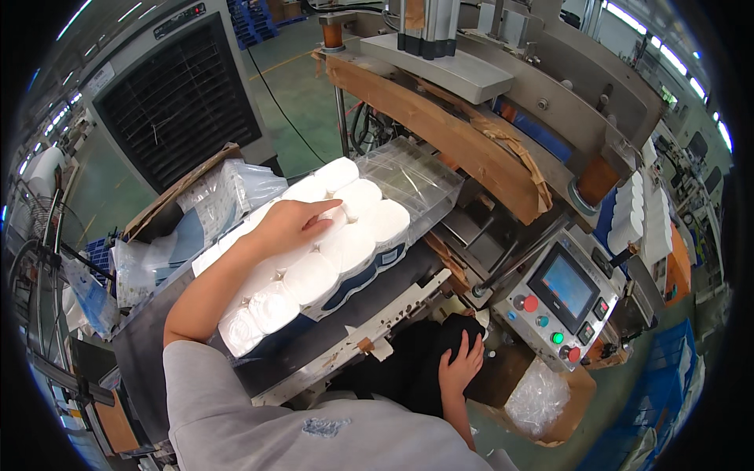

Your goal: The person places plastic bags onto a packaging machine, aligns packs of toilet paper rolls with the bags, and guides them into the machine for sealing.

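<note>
A pack of white paper rolls (pixel 312 277) in clear and blue printed film lies on the dark conveyor belt (pixel 283 365). My left hand (pixel 300 224) rests on top of the rolls, its thumb and forefinger apart; whether it grips the film cannot be told. Just beyond the far end of the pack is a clear plastic chute (pixel 412 182), leading in under the machine's press. My right hand (pixel 462 362) lies on my dark-clothed knee, fingers spread, with nothing in it.
A control panel (pixel 554 300) with screen and buttons stands at the right. Below it, a cardboard box (pixel 580 388) holds crumpled clear film. Printed plastic bags (pixel 212 200) lie left of the belt. A metal rail (pixel 353 341) edges the belt. An air cooler (pixel 177 100) stands at the back left.
</note>
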### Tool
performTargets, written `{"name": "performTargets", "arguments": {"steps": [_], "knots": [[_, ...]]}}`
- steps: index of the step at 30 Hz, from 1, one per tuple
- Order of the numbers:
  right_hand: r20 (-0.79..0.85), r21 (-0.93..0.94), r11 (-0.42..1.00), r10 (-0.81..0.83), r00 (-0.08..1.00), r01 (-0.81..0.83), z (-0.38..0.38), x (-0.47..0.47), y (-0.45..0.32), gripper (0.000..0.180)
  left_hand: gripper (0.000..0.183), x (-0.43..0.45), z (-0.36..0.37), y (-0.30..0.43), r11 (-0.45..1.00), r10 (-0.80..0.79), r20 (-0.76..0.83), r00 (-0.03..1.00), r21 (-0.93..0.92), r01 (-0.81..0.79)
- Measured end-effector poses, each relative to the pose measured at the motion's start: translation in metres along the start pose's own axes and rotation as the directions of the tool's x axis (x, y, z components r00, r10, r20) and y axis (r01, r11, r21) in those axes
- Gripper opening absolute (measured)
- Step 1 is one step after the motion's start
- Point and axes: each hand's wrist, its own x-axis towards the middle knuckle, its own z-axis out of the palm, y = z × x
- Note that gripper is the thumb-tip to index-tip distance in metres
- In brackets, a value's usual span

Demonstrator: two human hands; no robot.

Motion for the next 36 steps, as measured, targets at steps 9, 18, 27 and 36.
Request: {"name": "performTargets", "arguments": {"steps": [9,18,27,36], "knots": [[0.029,0.014,1.000,0.015,0.999,-0.015,-0.002,0.006,0.001,0.055,0.019,0.007,0.010,-0.005,0.998,-0.053,-0.027,0.998,-0.035,0.052],[0.028,0.024,1.000,-0.003,1.000,0.002,-0.009,0.009,-0.001,0.055,0.025,0.012,0.009,0.000,0.998,-0.054,-0.027,0.998,-0.013,0.053],[0.027,0.012,0.999,-0.034,0.999,0.033,-0.002,0.008,0.000,0.055,0.027,0.040,0.012,-0.002,1.000,0.003,-0.004,1.000,-0.027,-0.003],[0.017,-0.030,0.999,-0.021,1.000,0.022,0.006,0.001,0.006,0.055,0.026,0.046,0.006,-0.016,0.921,0.159,0.111,0.981,-0.375,-0.107]]}}
